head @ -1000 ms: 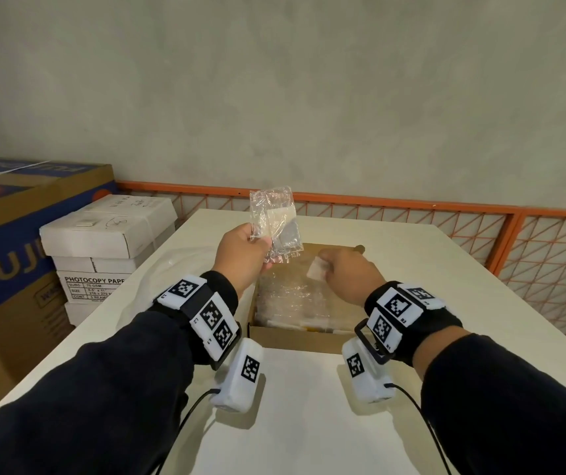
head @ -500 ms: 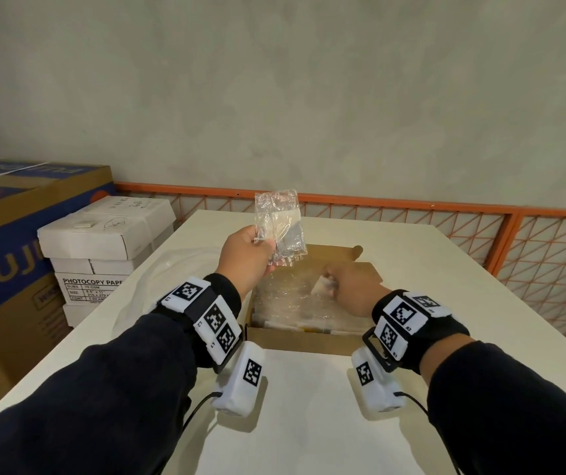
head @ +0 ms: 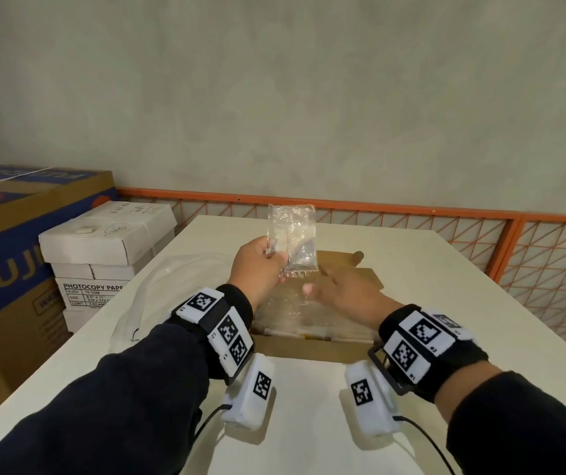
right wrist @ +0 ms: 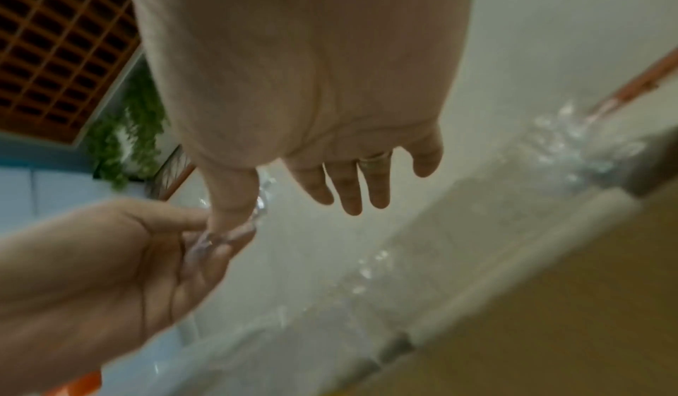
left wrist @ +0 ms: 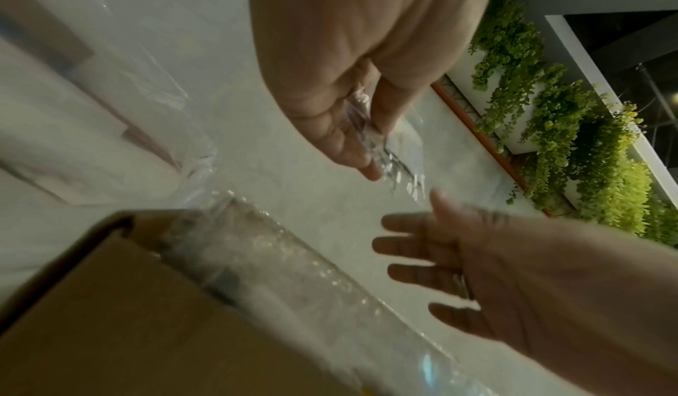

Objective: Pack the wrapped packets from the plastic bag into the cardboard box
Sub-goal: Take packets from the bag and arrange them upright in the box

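My left hand (head: 261,265) pinches a clear wrapped packet (head: 292,241) by its lower left corner and holds it upright above the cardboard box (head: 303,349). In the left wrist view the thumb and fingers of that left hand (left wrist: 361,153) clamp the crinkled packet (left wrist: 398,167). Just right of the packet, my right hand (head: 324,286) hovers over the box with straight, spread fingers and holds nothing. Several clear wrapped packets (head: 295,318) lie inside the box. The right wrist view shows the right hand (right wrist: 352,182) open beside the left hand (right wrist: 121,260).
A limp clear plastic bag (head: 172,282) lies on the white table (head: 428,303), left of the box. Stacked white photocopy-paper boxes (head: 103,255) and a big blue and brown carton (head: 7,255) stand off the table's left edge. An orange mesh railing (head: 480,234) runs behind.
My right hand went down into the box with a small white packet, let it go, and has come up open toward the packet in my left hand. The left hand rose slightly.
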{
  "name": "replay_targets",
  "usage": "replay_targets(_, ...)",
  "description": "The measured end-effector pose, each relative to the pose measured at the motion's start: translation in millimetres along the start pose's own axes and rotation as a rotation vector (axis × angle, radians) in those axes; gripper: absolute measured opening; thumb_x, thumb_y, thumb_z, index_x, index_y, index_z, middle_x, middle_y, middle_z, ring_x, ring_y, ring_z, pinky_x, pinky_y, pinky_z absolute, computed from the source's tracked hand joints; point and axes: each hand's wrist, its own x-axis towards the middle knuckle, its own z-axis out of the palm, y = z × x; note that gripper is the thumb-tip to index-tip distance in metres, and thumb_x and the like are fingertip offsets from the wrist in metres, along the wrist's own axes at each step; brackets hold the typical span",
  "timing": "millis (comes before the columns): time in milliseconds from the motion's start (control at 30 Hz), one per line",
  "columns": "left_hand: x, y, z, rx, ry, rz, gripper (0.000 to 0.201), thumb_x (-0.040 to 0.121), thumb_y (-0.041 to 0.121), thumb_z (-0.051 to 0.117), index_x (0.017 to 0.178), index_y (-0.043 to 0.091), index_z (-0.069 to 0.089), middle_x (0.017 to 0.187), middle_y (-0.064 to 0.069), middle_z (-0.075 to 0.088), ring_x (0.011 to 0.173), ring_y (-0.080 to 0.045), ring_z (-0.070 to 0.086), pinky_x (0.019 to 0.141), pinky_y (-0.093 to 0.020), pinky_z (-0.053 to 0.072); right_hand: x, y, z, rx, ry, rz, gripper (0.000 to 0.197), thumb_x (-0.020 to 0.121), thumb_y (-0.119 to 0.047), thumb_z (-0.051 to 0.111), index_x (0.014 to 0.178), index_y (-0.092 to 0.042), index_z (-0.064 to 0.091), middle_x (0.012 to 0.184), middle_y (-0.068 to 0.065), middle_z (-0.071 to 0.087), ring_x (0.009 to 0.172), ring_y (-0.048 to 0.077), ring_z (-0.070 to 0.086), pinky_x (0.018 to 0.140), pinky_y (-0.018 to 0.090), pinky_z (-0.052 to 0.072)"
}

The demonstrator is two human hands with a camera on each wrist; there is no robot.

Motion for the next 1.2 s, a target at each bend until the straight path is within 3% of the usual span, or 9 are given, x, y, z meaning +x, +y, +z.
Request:
replay_targets(100,-2,-3,6,0.017,-0.046,0.014,0.009,0.087,0.004,0.057,0.082,0.009,0.051,0.082,-0.015,0.05,0.072,-0.022,0.052,0.067,-0.033,0.054,10,-2,-3,0.26,0.278,0.006,0.03,0.089,-0.037,0.058,0.106,-0.012,0.059,0.103,0.005,0.064,0.092,0.018,0.059,0.074,0.026,0.043)
replay_targets(133,-2,-3,9,0.022,-0.064,0.013,0.01,0.087,0.004,0.059,0.085,0.01,0.051,0.082,-0.014,0.049,0.071,-0.021,0.051,0.063,-0.029,0.053,13,-1,-4,0.333,0.343,0.012,0.018,0.088,-0.029,0.06,0.085,-0.012,0.057,0.086,0.007,0.061,0.078,0.018,0.055,0.066,0.028,0.041)
replay_targets(200,-1,-2,15,0.024,-0.083,0.013,0.006,0.09,0.006,0.056,0.094,0.01,0.052,0.082,-0.012,0.054,0.066,-0.018,0.055,0.061,-0.022,0.052,19,5,-6,0.412,0.417,0.057,0.026,0.086,-0.021,0.061,0.066,-0.014,0.045,0.072,0.012,0.054,0.068,0.02,0.049,0.064,0.031,0.041)
replay_targets(267,4,-4,17,0.08,-0.086,0.013,0.015,0.094,0.007,0.05,0.107,0.012,0.053,0.091,-0.005,0.06,0.068,-0.013,0.061,0.064,-0.019,0.055,19,11,-10,0.431,0.496,0.109,0.026,0.087,-0.02,0.06,0.067,-0.013,0.045,0.073,0.016,0.056,0.068,0.021,0.05,0.066,0.034,0.043)
replay_targets(400,13,-10,19,0.489,-0.111,0.027,0.014,0.09,0.013,0.051,0.104,0.015,0.052,0.106,-0.007,0.061,0.097,-0.026,0.06,0.089,-0.042,0.051,12,30,-23,0.488,0.623,0.18,0.027,0.09,-0.013,0.054,0.065,-0.014,0.043,0.074,0.011,0.056,0.073,0.023,0.053,0.069,0.036,0.045)
replay_targets(567,18,-13,26,0.718,-0.202,0.091,0.013,0.089,0.007,0.053,0.095,0.013,0.064,0.093,0.0,0.063,0.09,-0.018,0.058,0.082,-0.026,0.044,3,49,-35,0.51,0.668,0.215,0.023,0.09,-0.011,0.052,0.068,-0.012,0.043,0.078,0.014,0.055,0.076,0.025,0.053,0.07,0.039,0.045)
replay_targets(767,17,-16,35,0.85,-0.287,0.072,0.023,0.094,0.011,0.05,0.108,0.014,0.069,0.11,-0.002,0.068,0.092,-0.013,0.057,0.082,-0.02,0.039,-1,53,-37,0.478,0.652,0.201,0.027,0.09,-0.013,0.051,0.065,-0.015,0.042,0.082,0.014,0.058,0.08,0.028,0.056,0.076,0.044,0.049)
replay_targets(1033,16,-16,44,1.021,-0.452,0.126,0.036,0.09,-0.004,0.047,0.113,0.014,0.068,0.124,-0.001,0.064,0.112,-0.015,0.059,0.103,-0.026,0.041,-2,57,-36,0.45,0.588,0.18,0.02,0.092,-0.014,0.05,0.072,-0.012,0.048,0.083,0.011,0.059,0.077,0.024,0.053,0.081,0.045,0.05)
replay_targets(1200,15,-16,49,1.171,-0.514,0.094,0.04,0.09,-0.006,0.046,0.121,0.013,0.063,0.124,-0.005,0.062,0.111,-0.021,0.059,0.1,-0.03,0.045,1,56,-33,0.429,0.545,0.169,0.016,0.092,-0.013,0.049,0.076,-0.009,0.05,0.08,0.01,0.056,0.074,0.023,0.05,0.074,0.041,0.047)
